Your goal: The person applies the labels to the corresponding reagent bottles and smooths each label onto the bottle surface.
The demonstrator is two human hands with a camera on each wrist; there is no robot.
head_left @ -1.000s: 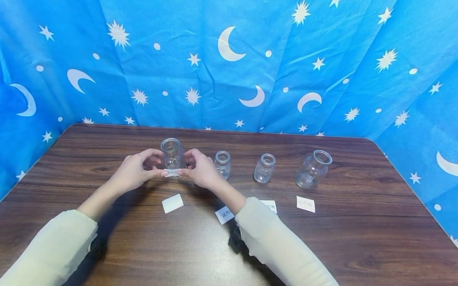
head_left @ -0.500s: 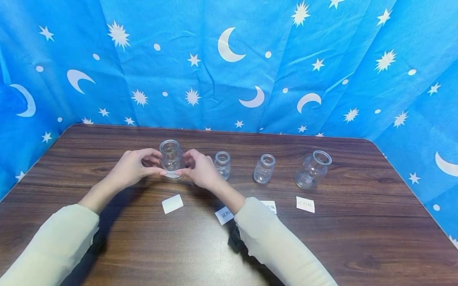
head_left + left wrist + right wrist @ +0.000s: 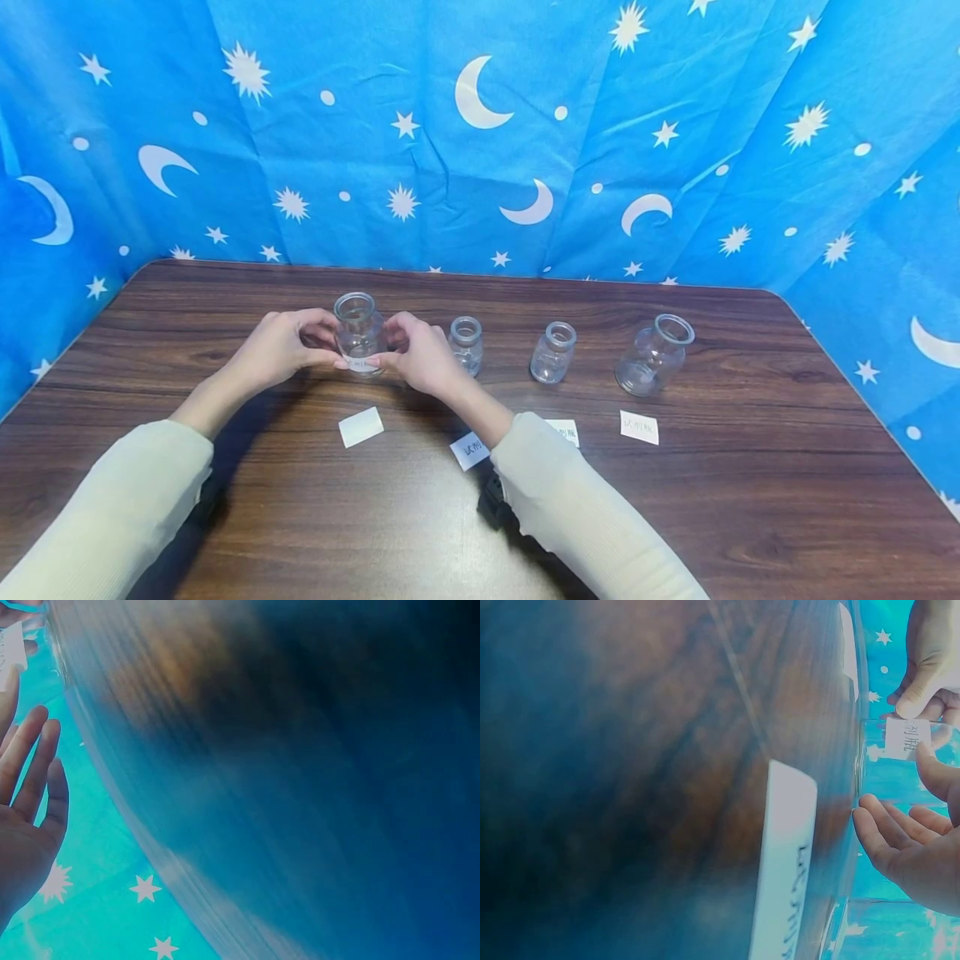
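At the left of the row stands a clear wide-mouthed glass jar (image 3: 356, 333), upright on the table, with a small white label (image 3: 363, 364) low on its front. My left hand (image 3: 281, 350) presses the label's left end with the thumb, its fingers spread beside the jar. From the other side, the thumb of my right hand (image 3: 427, 354) lies on the label's right end. In the right wrist view both thumbs meet the printed label (image 3: 907, 739) against the glass. The left wrist view catches several extended fingers of the left hand (image 3: 30, 810).
Rightward stand a small jar (image 3: 467, 346), partly behind the right hand, another small jar (image 3: 553, 354) and a larger jar (image 3: 652, 358). Nearer lie a blank white card (image 3: 362, 427) and printed labels (image 3: 640, 427), some partly covered by the right arm. A blue curtain (image 3: 480, 167) hangs behind the table (image 3: 337, 517).
The label has gone from a flat strip between the thumbs to lying against the jar's curved front. The jar's rim has shifted very slightly left; both hands stay around it.
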